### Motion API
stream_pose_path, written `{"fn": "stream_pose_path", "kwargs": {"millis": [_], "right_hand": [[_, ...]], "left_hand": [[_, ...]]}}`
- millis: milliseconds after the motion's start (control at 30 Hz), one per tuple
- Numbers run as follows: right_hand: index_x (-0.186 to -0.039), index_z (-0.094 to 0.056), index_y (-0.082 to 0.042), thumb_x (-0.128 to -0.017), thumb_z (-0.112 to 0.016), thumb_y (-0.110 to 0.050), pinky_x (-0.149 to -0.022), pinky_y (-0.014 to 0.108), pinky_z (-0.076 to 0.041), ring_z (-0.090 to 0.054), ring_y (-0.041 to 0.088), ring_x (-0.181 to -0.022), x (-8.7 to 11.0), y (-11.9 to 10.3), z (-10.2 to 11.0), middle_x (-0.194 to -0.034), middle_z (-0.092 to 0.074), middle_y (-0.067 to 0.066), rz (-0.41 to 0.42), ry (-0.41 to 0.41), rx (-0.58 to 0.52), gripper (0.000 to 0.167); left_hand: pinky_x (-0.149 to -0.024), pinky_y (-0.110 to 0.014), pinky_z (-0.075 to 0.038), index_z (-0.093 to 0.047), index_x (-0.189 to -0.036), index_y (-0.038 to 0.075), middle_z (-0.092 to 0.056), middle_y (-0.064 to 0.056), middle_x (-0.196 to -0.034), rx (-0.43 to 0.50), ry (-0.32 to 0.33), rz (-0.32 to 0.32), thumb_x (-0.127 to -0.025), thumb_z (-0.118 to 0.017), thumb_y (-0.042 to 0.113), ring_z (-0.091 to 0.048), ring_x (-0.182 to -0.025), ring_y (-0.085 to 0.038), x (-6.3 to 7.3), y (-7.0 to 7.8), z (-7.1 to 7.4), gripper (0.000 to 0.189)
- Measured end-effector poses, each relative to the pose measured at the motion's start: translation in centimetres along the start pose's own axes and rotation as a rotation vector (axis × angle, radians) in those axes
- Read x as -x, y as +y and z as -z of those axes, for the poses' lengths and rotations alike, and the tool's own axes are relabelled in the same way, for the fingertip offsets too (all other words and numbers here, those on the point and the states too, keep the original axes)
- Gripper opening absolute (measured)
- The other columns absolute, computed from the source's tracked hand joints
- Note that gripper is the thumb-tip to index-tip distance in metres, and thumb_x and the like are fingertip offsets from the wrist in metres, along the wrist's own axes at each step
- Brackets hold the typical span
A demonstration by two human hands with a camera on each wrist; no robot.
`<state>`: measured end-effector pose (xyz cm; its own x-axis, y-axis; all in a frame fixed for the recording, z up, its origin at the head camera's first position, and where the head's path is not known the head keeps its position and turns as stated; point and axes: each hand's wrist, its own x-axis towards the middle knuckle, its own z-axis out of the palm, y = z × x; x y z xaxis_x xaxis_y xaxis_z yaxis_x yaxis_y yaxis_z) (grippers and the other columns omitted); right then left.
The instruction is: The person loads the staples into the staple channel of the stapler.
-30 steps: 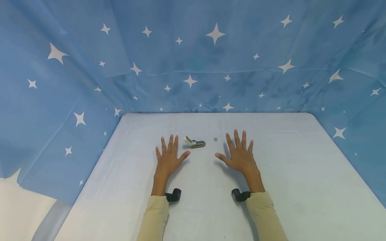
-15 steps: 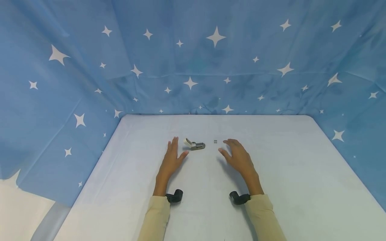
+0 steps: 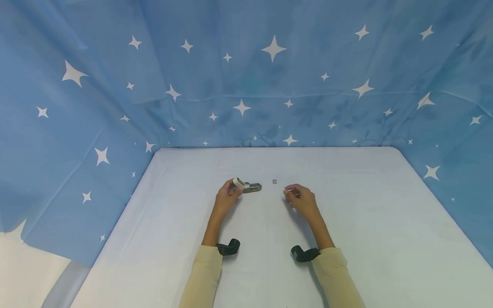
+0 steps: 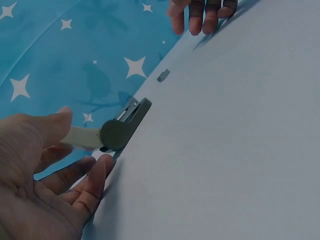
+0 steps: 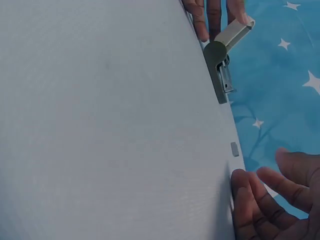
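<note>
A small stapler (image 3: 252,187) with a green-grey base and a cream top arm lies on the white table, its top swung up and its metal magazine exposed. My left hand (image 3: 225,199) pinches the raised cream arm at the stapler's left end. In the left wrist view the thumb lies on that arm (image 4: 82,137), with the other fingers below it near the hinge. A short grey strip of staples (image 3: 274,181) sits just right of the stapler. Close to the strip, my right hand (image 3: 304,201) hovers with loosely bent fingers and nothing between them.
The white-covered table (image 3: 265,273) ends at the back against a blue star-patterned curtain (image 3: 215,77), which also runs along both sides. Black wrist cameras (image 3: 230,247) are strapped on at both sleeve cuffs.
Both hands were spread flat beside the stapler. The left has moved in to the right and taken hold of the stapler's raised arm; the right has bent its fingers near the staples.
</note>
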<state>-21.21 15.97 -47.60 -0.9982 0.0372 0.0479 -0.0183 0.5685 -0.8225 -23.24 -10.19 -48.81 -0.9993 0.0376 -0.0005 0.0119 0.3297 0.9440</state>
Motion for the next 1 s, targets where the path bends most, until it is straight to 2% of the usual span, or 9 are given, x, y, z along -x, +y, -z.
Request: {"fn": "stream_pose_path", "kwargs": {"millis": [100,267,433,533,633,833,900,1000], "right_hand": [[-0.115,-0.066,0.0,-0.097,-0.062,-0.018,-0.067,0.028,-0.056,-0.072,0.026,-0.084,-0.1,0.3,-0.1,-0.099,-0.072,0.018,-0.029,-0.006,-0.003,0.026],[-0.112,-0.066,0.001,-0.096,-0.061,-0.012,-0.066,0.024,-0.055,-0.072,0.021,-0.08,-0.4,0.9,-0.3,-0.097,-0.072,0.018,-0.074,-0.014,-0.048,0.021],[-0.112,-0.065,0.002,-0.098,-0.058,-0.011,-0.062,0.016,-0.052,-0.07,0.009,-0.071,-0.9,1.5,-0.1,-0.097,-0.073,0.018,-0.121,0.004,-0.128,0.02],[-0.112,-0.065,0.001,-0.098,-0.058,-0.012,-0.061,0.014,-0.05,-0.069,0.005,-0.068,-1.0,1.7,-0.1,-0.098,-0.073,0.017,-0.128,0.016,-0.125,0.021],[-0.112,-0.065,0.001,-0.097,-0.058,-0.012,-0.061,0.014,-0.05,-0.068,0.005,-0.066,-1.0,1.7,-0.1,-0.097,-0.074,0.017,-0.125,0.018,-0.119,0.021],[-0.113,-0.065,0.002,-0.098,-0.057,-0.012,-0.061,0.014,-0.05,-0.066,0.002,-0.064,-1.0,1.8,-0.2,-0.094,-0.074,0.016,-0.134,0.014,-0.14,0.022],[-0.113,-0.065,0.001,-0.097,-0.058,-0.013,-0.061,0.014,-0.049,-0.066,0.002,-0.064,-1.0,1.8,-0.2,-0.094,-0.074,0.015,-0.135,0.025,-0.127,0.022],[-0.112,-0.066,0.0,-0.097,-0.059,-0.014,-0.063,0.015,-0.047,-0.065,0.003,-0.064,-1.0,1.9,-0.3,-0.093,-0.074,0.014,-0.132,0.038,-0.098,0.022]], "left_hand": [[-0.084,-0.036,-0.056,-0.045,-0.144,0.008,-0.056,-0.02,-0.139,0.02,0.006,0.0,-0.098,-0.06,0.03,-0.068,-0.106,-0.031,-0.2,0.0,-0.4,0.053],[-0.076,-0.03,-0.057,-0.05,-0.14,0.011,-0.065,-0.016,-0.128,0.046,0.034,0.038,-0.1,-0.058,0.029,-0.068,-0.105,-0.027,-0.4,0.0,-0.8,0.045],[-0.08,-0.028,-0.057,-0.053,-0.135,0.008,-0.067,-0.017,-0.123,0.093,0.039,0.043,-0.101,-0.056,0.026,-0.067,-0.107,-0.028,-0.4,0.2,-0.8,0.039],[-0.082,-0.03,-0.057,-0.055,-0.133,0.007,-0.067,-0.019,-0.122,0.107,0.04,0.039,-0.1,-0.058,0.024,-0.067,-0.108,-0.03,-0.4,0.2,-0.8,0.037],[-0.083,-0.029,-0.056,-0.058,-0.13,0.009,-0.068,-0.017,-0.122,0.102,0.031,0.037,-0.099,-0.06,0.024,-0.068,-0.109,-0.027,-0.5,-0.1,-0.9,0.035],[-0.078,-0.028,-0.049,-0.06,-0.127,0.01,-0.072,-0.014,-0.114,0.046,-0.009,0.001,-0.097,-0.062,0.027,-0.066,-0.092,-0.019,-0.4,-0.2,-1.1,0.035],[-0.081,-0.032,-0.047,-0.06,-0.128,0.01,-0.072,-0.014,-0.114,0.038,-0.021,-0.006,-0.097,-0.062,0.028,-0.065,-0.094,-0.02,-0.3,-0.1,-1.2,0.035],[-0.094,-0.041,-0.047,-0.058,-0.129,0.01,-0.071,-0.014,-0.118,0.022,-0.041,-0.011,-0.098,-0.061,0.03,-0.066,-0.109,-0.025,-0.3,-0.1,-1.4,0.037]]}}
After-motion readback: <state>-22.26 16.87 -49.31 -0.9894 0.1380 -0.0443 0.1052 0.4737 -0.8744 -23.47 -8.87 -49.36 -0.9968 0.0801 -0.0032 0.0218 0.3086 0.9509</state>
